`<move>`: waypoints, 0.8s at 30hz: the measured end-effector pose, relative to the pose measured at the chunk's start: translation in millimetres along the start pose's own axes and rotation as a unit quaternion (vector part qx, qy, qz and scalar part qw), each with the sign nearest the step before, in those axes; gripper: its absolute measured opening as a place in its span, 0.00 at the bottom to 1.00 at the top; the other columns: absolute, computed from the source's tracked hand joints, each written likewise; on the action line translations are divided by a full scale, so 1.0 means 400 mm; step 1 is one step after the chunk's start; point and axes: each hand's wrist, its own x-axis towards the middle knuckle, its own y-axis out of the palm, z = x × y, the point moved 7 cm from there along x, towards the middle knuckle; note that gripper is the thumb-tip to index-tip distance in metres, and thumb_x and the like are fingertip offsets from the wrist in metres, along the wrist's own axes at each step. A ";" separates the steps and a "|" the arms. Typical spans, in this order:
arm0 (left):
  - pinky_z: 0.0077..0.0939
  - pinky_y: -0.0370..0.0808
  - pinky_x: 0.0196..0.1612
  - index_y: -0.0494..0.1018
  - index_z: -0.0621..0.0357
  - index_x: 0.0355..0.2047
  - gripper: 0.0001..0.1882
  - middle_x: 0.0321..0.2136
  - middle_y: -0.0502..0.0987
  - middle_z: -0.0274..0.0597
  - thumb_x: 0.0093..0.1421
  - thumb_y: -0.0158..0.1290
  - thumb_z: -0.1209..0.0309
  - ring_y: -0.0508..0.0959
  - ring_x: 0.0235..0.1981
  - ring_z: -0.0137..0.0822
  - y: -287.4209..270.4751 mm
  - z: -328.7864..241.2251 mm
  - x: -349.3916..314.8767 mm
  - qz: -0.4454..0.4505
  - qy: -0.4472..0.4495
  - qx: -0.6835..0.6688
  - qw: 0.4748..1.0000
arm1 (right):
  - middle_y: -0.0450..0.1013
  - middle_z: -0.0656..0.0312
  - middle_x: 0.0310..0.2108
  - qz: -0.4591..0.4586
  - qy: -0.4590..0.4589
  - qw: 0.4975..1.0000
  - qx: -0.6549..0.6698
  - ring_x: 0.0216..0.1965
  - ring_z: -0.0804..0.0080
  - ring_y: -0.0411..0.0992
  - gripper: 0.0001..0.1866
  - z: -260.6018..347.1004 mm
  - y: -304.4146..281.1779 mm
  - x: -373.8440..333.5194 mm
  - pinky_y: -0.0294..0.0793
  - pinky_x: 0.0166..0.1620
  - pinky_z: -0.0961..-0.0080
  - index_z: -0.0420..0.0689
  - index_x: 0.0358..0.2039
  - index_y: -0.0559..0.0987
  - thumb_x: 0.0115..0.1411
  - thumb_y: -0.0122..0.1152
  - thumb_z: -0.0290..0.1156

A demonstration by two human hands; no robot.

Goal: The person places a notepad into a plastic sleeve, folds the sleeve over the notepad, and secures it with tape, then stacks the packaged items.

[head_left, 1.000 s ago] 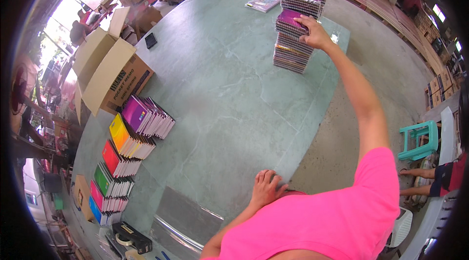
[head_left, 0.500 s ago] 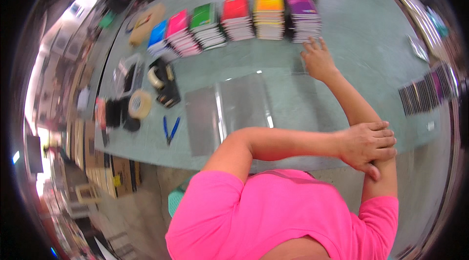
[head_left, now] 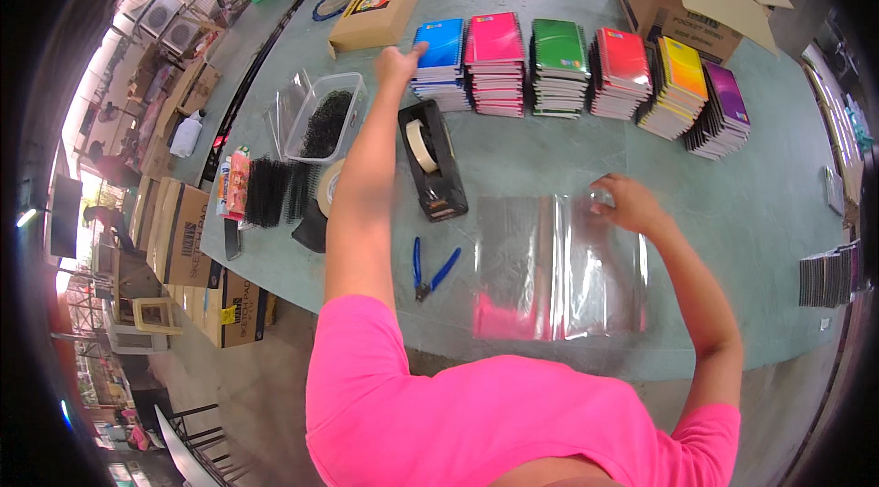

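My left hand [head_left: 397, 65] reaches to the far left corner of a stack of blue notebooks [head_left: 440, 40]. One digit stretches onto the top cover while the other fingers are partly hidden; nothing is lifted in it. Nearer to me, my right hand [head_left: 632, 205] is over the upper right part of some clear plastic sheets [head_left: 513, 254], thumb and fingers apart. The sheets lie flat and catch bright glare. Stacks of pink [head_left: 494, 38], green [head_left: 558, 46], red [head_left: 624, 57], yellow [head_left: 682, 68] and purple notebooks [head_left: 728, 95] stand to the right of the blue ones.
Blue-handled cutters [head_left: 428, 278] lie left of the sheets, below a black tape dispenser [head_left: 435, 162]. A clear plastic tub [head_left: 352, 125] holds black coils. Behind are a flat brown box [head_left: 380, 16] and an open carton [head_left: 673, 16]. Dark notebooks [head_left: 824, 278] sit at the right edge.
My left hand has let go of my right forearm and moved to the blue stack. My right hand has come from near the purple stack to the plastic sheets. The view has shifted left.
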 end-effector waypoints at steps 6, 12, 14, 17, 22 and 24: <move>0.35 0.74 0.32 0.76 0.70 0.19 0.28 0.26 0.78 0.56 0.34 0.68 0.52 0.80 0.27 0.44 0.081 0.010 0.074 0.100 -0.006 -0.102 0.990 | 0.70 0.56 0.44 -0.021 0.016 1.000 0.006 0.46 0.54 0.68 0.18 0.057 0.012 0.101 0.69 0.48 0.63 0.44 0.42 0.75 0.50 0.61 0.34; 0.30 0.75 0.20 0.70 0.67 0.30 0.19 0.25 0.76 0.47 0.46 0.62 0.64 0.79 0.24 0.41 -0.024 -0.096 0.018 0.173 -0.063 -0.371 0.910 | 0.70 0.55 0.46 -0.059 0.019 0.989 0.137 0.48 0.58 0.69 0.17 0.089 0.004 0.182 0.69 0.49 0.64 0.41 0.42 0.74 0.52 0.61 0.35; 0.28 0.75 0.18 0.66 0.65 0.35 0.18 0.28 0.75 0.46 0.50 0.59 0.67 0.78 0.24 0.40 -0.097 -0.155 -0.035 0.166 -0.037 -0.465 0.869 | 0.70 0.54 0.47 -0.110 0.080 0.933 0.334 0.50 0.60 0.69 0.19 0.065 -0.010 0.228 0.68 0.50 0.63 0.41 0.44 0.73 0.54 0.62 0.35; 0.31 0.76 0.21 0.65 0.67 0.38 0.23 0.35 0.74 0.49 0.52 0.58 0.61 0.78 0.31 0.41 -0.005 -0.325 -0.281 0.342 0.034 -0.423 0.838 | 0.71 0.53 0.46 -0.141 0.113 0.663 0.726 0.47 0.63 0.71 0.23 0.068 -0.051 0.281 0.71 0.50 0.64 0.37 0.48 0.69 0.55 0.61 0.37; 0.44 0.70 0.45 0.68 0.63 0.44 0.25 0.40 0.74 0.55 0.55 0.54 0.55 0.76 0.39 0.47 0.051 -0.404 -0.263 -0.013 0.495 -0.010 0.869 | 0.70 0.51 0.46 -0.075 0.155 0.601 0.780 0.44 0.61 0.72 0.25 0.025 0.040 0.268 0.71 0.52 0.61 0.34 0.49 0.67 0.54 0.62 0.33; 0.45 0.65 0.52 0.69 0.64 0.46 0.25 0.40 0.74 0.59 0.57 0.52 0.56 0.74 0.46 0.47 0.103 -0.344 -0.201 -0.018 0.541 0.101 0.835 | 0.70 0.50 0.46 -0.038 0.182 0.575 0.796 0.44 0.61 0.72 0.24 0.024 0.077 0.229 0.71 0.51 0.60 0.34 0.49 0.67 0.54 0.61 0.31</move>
